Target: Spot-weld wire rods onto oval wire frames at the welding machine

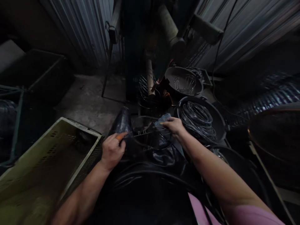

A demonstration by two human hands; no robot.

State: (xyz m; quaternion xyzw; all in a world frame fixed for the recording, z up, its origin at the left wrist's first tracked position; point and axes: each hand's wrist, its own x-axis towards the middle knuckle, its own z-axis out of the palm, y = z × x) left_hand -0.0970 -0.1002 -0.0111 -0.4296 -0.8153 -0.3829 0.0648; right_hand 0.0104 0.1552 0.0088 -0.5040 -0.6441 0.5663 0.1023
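Observation:
My left hand point(113, 150) is closed at the left end of a thin wire frame point(144, 132) with small upright loops. An orange covering point(121, 136) shows at its index finger. On the other side my right hand point(174, 125) pinches a crumpled blue cloth-like piece point(163, 119) over the frame's right end. Whether its fingers also touch the wire cannot be made out. The frame hangs above my lap, where a shiny black apron point(161, 157) lies. Dim light hides the lower part of the frame.
A yellow plastic crate point(77, 125) stands at left. On the right a black basin point(220, 120) holds wire rings point(198, 120); behind it a round pan point(171, 75) holds bent wire pieces point(184, 83). Dark machinery with a cylindrical arm point(167, 23) rises ahead, wire pieces point(146, 89) below it.

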